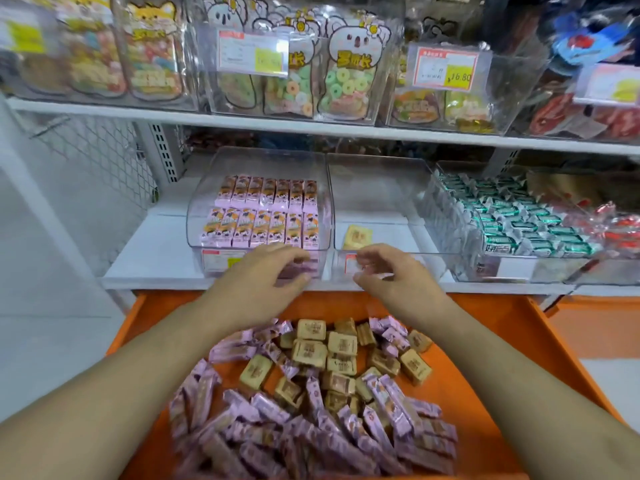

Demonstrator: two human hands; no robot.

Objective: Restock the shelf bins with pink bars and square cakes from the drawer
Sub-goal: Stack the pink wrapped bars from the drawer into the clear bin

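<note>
Below the shelf: an orange drawer (485, 327) stands pulled out, heaped with pink bars (311, 434) toward the near side and square cakes (341, 344) toward the shelf side, the two kinds mixed where the heaps meet.
Left bin: a clear bin (258, 202) on the lower shelf (145, 258) holds two neat rows of pink bars standing on end; it looks close to full.
Middle bin: the clear bin (377, 199) just beside it holds a single square cake (357, 236) lying near its front lip, the rest bare.
Right bin: green-wrapped sweets (516, 220), not part of this job.
Left hand: the left hand (266, 275) hovers at the front lip of the pink-bar bin, fingers loosely curved and spread; nothing visible in its grip.
Right hand: the right hand (388, 271) hovers at the front of the middle bin, fingers bent with the tips drawn toward the thumb; whether it pinches anything I cannot tell.
Progress, as judged: bars largely stocked, cakes barely begun.
Risk, mixing: a scoop taken from the middle of the heap could bring up both kinds, putting bars in the cake bin.
Risk, toppling: pushing more bars in could knock over the standing rows.
Risk, spilling: cakes dropped at the low front lip could slide out into the drawer.
</note>
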